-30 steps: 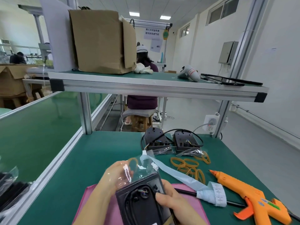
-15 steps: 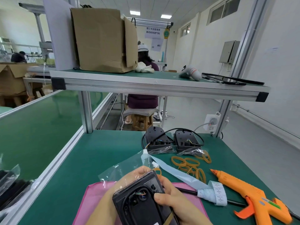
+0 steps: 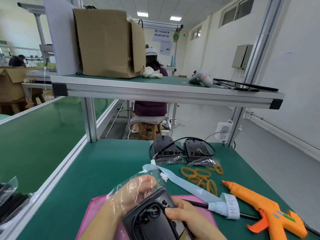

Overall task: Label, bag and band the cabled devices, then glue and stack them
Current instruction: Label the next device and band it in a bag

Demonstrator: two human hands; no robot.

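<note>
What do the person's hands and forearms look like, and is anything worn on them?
Both hands are bare: the left hand and the right hand show no gloves, rings or watch. The left forearm is uncovered too, with no sleeve in view. The left hand is seen through the film of a clear plastic bag, so it looks glossy.

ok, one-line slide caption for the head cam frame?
Bagging step: left hand holds a clear bag against the black cabled device in the right hand; rubber bands, glue gun alongside.
</note>
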